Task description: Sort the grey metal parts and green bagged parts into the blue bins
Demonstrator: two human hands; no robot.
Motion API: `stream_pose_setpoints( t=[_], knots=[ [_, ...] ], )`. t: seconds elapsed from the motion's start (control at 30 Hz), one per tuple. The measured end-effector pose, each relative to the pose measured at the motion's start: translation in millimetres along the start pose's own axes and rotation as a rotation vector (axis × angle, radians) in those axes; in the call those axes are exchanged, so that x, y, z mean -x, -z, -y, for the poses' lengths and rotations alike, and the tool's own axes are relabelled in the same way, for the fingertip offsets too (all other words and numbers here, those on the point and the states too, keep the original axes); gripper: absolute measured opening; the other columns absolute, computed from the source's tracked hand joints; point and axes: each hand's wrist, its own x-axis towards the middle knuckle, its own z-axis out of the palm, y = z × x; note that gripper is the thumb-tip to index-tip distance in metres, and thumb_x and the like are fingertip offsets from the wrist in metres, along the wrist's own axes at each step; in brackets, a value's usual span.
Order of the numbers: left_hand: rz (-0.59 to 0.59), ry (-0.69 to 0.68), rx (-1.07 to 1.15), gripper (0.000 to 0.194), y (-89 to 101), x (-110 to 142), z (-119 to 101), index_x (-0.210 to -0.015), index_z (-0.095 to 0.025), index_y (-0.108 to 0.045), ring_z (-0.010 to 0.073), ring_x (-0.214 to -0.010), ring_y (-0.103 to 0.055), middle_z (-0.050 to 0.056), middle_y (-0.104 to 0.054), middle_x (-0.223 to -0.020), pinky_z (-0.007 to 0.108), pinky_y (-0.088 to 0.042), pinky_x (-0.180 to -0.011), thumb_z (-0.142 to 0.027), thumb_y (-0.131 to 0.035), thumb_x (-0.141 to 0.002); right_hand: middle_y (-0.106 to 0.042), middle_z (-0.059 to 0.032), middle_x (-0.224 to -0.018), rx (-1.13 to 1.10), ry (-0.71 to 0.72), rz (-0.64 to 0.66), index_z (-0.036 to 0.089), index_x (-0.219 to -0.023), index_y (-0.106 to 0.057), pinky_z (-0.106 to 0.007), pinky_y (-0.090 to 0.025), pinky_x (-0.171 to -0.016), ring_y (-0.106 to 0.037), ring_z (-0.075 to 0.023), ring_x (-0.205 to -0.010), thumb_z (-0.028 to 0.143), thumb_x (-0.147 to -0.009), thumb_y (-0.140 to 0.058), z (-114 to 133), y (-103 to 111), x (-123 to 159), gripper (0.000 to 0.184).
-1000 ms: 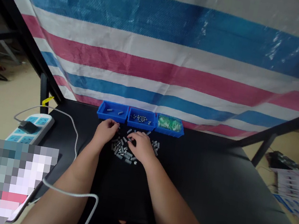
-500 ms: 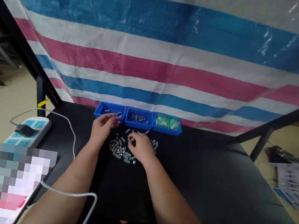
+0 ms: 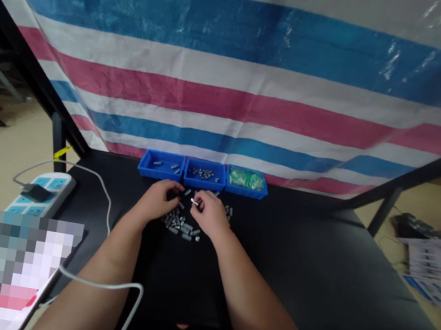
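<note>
My left hand (image 3: 160, 200) hovers at the left of a loose pile of small metal parts (image 3: 184, 229), its thumb and fingers apart with nothing visible between them. On the other side of the pile, my right hand (image 3: 211, 215) pinches a small silvery metal part (image 3: 194, 202) between thumb and fingers; its exact kind is too small to make out. The pile mixes grey cylinders with shiny short pieces, and my right hand hides some of it. Behind the hands stands a blue left bin (image 3: 145, 168) holding a few grey cylinders.
A blue middle bin (image 3: 200, 183) contains small silvery pieces, and a blue right bin (image 3: 246, 193) holds green-and-clear packets. On the left lie a power strip (image 3: 67, 187) and a white cable (image 3: 99, 283) crossing near my left forearm. Striped sheeting (image 3: 231, 102) hangs behind the black table (image 3: 290, 278).
My left hand has come down from the left bin toward the pile, its fingers spreading. My right hand has lifted slightly, and the silvery part in its fingers now shows.
</note>
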Motion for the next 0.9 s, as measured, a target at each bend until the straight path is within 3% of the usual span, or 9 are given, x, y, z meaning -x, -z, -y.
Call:
stream_pose_setpoints(
  t=[0.1, 0.2, 0.27, 0.37, 0.43, 0.5, 0.67, 0.77, 0.9],
  knots=[
    [0.145, -0.092, 0.141, 0.034, -3.2, 2, -8, -0.113, -0.021, -0.072, 0.0202, -0.09, -0.068, 0.006, -0.075, -0.102, 0.031, -0.052, -0.082, -0.024, -0.065, -0.08, -0.061, -0.001, -0.085, -0.165, 0.054, -0.03, 0.021, -0.081, -0.062, -0.025, -0.049, -0.07, -0.058, -0.0133, -0.069, 0.012, -0.08, -0.059, 3, 0, -1, 0.009],
    [0.19, -0.031, 0.313, 0.026, -7.1, 0, -9, -0.103, -0.017, -0.073, 0.0198, -0.085, -0.07, 0.007, -0.076, -0.096, 0.03, -0.053, -0.079, -0.033, -0.068, -0.083, -0.062, -0.0022, -0.088, -0.324, 0.061, -0.045, 0.021, -0.082, -0.062, -0.027, -0.053, -0.073, -0.063, -0.0153, -0.078, 0.015, -0.083, -0.059, 4, -1, 0, 0.007],
    [0.128, 0.082, 0.42, 0.03, -8.8, -3, -5, -0.097, -0.015, -0.073, 0.0186, -0.075, -0.069, 0.007, -0.076, -0.088, 0.029, -0.054, -0.071, -0.04, -0.072, -0.081, -0.063, -0.0032, -0.095, -0.366, 0.029, -0.054, 0.022, -0.09, -0.064, -0.027, -0.054, -0.072, -0.064, -0.0146, -0.077, 0.018, -0.084, -0.06, 3, -2, 0, 0.008],
    [-0.126, 0.244, 0.594, 0.041, -9.1, -10, 1, -0.099, -0.013, -0.072, 0.0167, -0.067, -0.068, 0.007, -0.075, -0.082, 0.028, -0.055, -0.066, -0.046, -0.078, -0.076, -0.064, -0.0044, -0.101, -0.237, 0.011, -0.057, 0.022, -0.099, -0.066, -0.028, -0.053, -0.073, -0.063, -0.0148, -0.078, 0.018, -0.084, -0.062, 1, -2, 0, 0.016],
    [-0.301, 0.289, 0.763, 0.046, -8.3, -14, 3, -0.106, -0.012, -0.07, 0.0184, -0.078, -0.072, 0.009, -0.076, -0.091, 0.031, -0.058, -0.076, -0.044, -0.081, -0.074, -0.065, -0.0035, -0.094, -0.108, 0.021, -0.037, 0.022, -0.098, -0.067, -0.031, -0.052, -0.079, -0.062, -0.0173, -0.083, 0.016, -0.083, -0.064, 0, -1, 0, 0.017],
    [-0.384, 0.286, 0.945, 0.051, -7.1, -16, 2, -0.115, -0.014, -0.067, 0.0218, -0.098, -0.073, 0.013, -0.075, -0.109, 0.036, -0.057, -0.091, -0.037, -0.083, -0.073, -0.065, -0.0023, -0.087, -0.03, 0.035, 0.004, 0.022, -0.098, -0.069, -0.033, -0.05, -0.084, -0.061, -0.0194, -0.087, 0.015, -0.083, -0.066, 0, 0, 0, 0.017],
    [-0.346, 0.233, 1.08, 0.056, -2.0, -13, -7, -0.126, -0.016, -0.062, 0.0266, -0.123, -0.064, 0.017, -0.066, -0.131, 0.041, -0.051, -0.107, -0.025, -0.082, -0.074, -0.068, -0.0041, -0.097, 0.013, 0.148, 0.124, 0.023, -0.109, -0.072, -0.036, -0.046, -0.092, -0.058, -0.0209, -0.095, 0.02, -0.088, -0.067, 10, -1, 1, 0.021],
    [-0.303, 0.243, 1.065, 0.044, 1.3, -10, -11, -0.115, -0.014, -0.067, 0.0255, -0.111, -0.07, 0.016, -0.072, -0.119, 0.041, -0.054, -0.101, -0.029, -0.079, -0.076, -0.066, -0.0052, -0.115, 0.057, 0.223, 0.167, 0.027, -0.117, -0.072, -0.038, -0.043, -0.099, -0.054, -0.0224, -0.106, 0.027, -0.093, -0.064, 20, -9, 3, 0.025],
    [-0.362, 0.295, 1.1, 0.034, 2.6, -11, -9, -0.1, -0.013, -0.069, 0.0174, -0.082, -0.074, 0.008, -0.075, -0.09, 0.029, -0.059, -0.079, -0.028, -0.08, -0.071, -0.062, -0.0034, -0.132, 0.144, 0.236, 0.202, 0.031, -0.128, -0.067, -0.042, -0.039, -0.104, -0.048, -0.0251, -0.117, 0.036, -0.097, -0.06, 28, -22, 4, 0.031]
  ],
)
